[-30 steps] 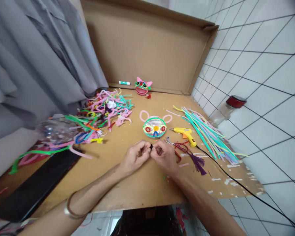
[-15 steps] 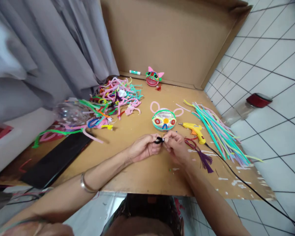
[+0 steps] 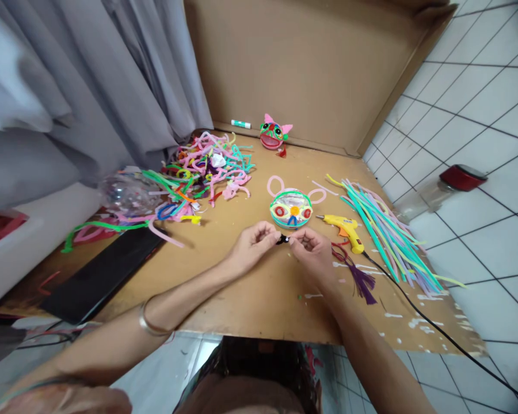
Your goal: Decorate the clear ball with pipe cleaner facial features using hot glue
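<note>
Between my fingertips is a small black piece point(image 3: 282, 239) with a white spot, perhaps a bent pipe cleaner; its exact kind is too small to tell. My left hand point(image 3: 255, 247) pinches its left end. The thumb and forefinger of my right hand point(image 3: 311, 253) close on its right end. Just beyond them lies a round animal face point(image 3: 290, 208) made of pipe cleaners, with pink loop ears, red-and-yellow eyes and a blue mouth mark. To the right of my right hand are a yellow glue gun point(image 3: 343, 227) and a purple tassel point(image 3: 362, 283) on a red cord.
A tangled pile of pipe cleaners point(image 3: 216, 167) lies at the back left, near a clear plastic bag point(image 3: 127, 192) and a black flat object point(image 3: 106, 276). Straight pipe cleaners point(image 3: 386, 236) lie right. A finished animal head point(image 3: 273, 135) and glue stick point(image 3: 240, 123) stand by the cardboard point(image 3: 311, 69).
My left hand has turned, its fingers now curled over the black piece from above. The black loop seen before shows less between my fingers. The whole view has shifted slightly.
</note>
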Demonstrator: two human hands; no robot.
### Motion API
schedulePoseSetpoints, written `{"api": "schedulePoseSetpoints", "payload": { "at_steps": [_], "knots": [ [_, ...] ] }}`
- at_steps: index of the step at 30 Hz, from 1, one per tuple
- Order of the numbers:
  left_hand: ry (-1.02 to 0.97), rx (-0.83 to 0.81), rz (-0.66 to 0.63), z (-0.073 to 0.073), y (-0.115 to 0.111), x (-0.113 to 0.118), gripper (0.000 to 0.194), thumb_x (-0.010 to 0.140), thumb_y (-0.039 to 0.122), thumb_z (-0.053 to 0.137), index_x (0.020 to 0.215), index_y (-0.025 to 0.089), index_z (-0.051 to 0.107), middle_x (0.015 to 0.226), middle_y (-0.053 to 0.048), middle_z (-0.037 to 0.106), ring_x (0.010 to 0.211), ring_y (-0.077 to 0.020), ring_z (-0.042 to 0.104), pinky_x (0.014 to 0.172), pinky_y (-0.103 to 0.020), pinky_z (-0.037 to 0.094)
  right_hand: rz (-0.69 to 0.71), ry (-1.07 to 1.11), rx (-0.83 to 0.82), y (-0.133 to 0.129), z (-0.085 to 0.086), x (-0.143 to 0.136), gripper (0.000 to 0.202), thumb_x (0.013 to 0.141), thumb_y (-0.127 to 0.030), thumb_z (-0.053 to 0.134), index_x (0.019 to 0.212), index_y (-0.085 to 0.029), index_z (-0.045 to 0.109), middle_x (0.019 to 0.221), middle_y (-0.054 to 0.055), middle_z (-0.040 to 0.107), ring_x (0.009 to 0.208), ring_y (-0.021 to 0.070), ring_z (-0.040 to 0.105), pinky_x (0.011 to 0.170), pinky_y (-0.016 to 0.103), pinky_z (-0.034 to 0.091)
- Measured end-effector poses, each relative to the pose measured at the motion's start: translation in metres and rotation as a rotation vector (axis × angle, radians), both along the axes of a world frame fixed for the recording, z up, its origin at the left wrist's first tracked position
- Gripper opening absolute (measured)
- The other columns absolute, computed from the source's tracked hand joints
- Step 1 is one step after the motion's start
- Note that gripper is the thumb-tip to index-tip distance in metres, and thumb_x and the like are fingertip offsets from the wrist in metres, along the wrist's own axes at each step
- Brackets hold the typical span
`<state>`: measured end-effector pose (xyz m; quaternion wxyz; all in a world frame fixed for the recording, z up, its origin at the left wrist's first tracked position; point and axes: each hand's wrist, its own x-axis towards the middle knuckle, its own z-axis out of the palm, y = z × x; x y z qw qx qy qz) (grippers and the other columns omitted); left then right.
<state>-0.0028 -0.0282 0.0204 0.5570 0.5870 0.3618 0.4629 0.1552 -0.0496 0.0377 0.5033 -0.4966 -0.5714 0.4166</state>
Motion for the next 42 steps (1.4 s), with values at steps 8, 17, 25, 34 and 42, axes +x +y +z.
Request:
{"api": "schedulePoseSetpoints", "payload": {
  "at_steps": [8, 17, 25, 34, 42],
  "knots": [
    [0.321, 0.492, 0.097, 0.004, -0.013, -0.004, 0.012, 0.081, 0.027, 0.061, 0.078, 0.017, 0.068, 0.064, -0.002, 0.056, 0.057, -0.0107, 0.045, 0.059, -0.025, 0.037, -0.239, -0.479, 0.426, -0.005, -0.014, -0.002, 0.012, 0.078, -0.022, 0.057, 0.067, -0.022, 0.060, 0.057, -0.003, 0.053, 0.050, 0.0101, 0.044, 0.054, 0.025, 0.037],
    [0.003, -0.015, -0.034, 0.000, -0.004, 0.003, 0.029, 0.078, 0.040, 0.064, 0.073, 0.012, 0.066, 0.065, 0.000, 0.061, 0.058, -0.0082, 0.049, 0.058, -0.021, 0.038, -0.195, -0.645, 0.650, -0.006, -0.015, -0.003, 0.019, 0.085, -0.018, 0.055, 0.067, -0.020, 0.060, 0.057, -0.003, 0.054, 0.052, 0.0091, 0.047, 0.053, 0.023, 0.036],
    [-0.242, -0.316, -0.102, 0.005, -0.004, 0.006, 0.037, 0.061, 0.045, 0.078, 0.067, 0.011, 0.063, 0.056, 0.003, 0.056, 0.043, -0.0017, 0.034, 0.043, -0.019, 0.022, -0.155, -0.588, 0.662, -0.008, -0.013, -0.004, 0.016, 0.085, -0.015, 0.054, 0.071, -0.019, 0.061, 0.057, -0.004, 0.053, 0.051, 0.0082, 0.047, 0.052, 0.021, 0.039],
    [-0.351, -0.420, -0.106, 0.006, -0.007, 0.008, 0.035, 0.056, 0.039, 0.082, 0.065, 0.011, 0.063, 0.054, 0.003, 0.057, 0.042, -0.0012, 0.037, 0.043, -0.018, 0.021, -0.221, -0.575, 0.736, -0.009, -0.018, -0.007, 0.010, 0.084, -0.013, 0.056, 0.078, -0.018, 0.062, 0.059, -0.003, 0.056, 0.052, 0.0083, 0.048, 0.053, 0.022, 0.041],
    [-0.369, -0.480, -0.091, 0.009, -0.008, 0.009, 0.020, 0.055, 0.024, 0.074, 0.061, 0.012, 0.059, 0.050, 0.004, 0.055, 0.040, -0.0009, 0.035, 0.042, -0.018, 0.019, -0.177, -0.633, 0.822, -0.010, -0.019, -0.006, 0.012, 0.083, -0.007, 0.055, 0.083, -0.018, 0.059, 0.060, -0.003, 0.055, 0.053, 0.0090, 0.048, 0.053, 0.021, 0.041]
  ]
}}
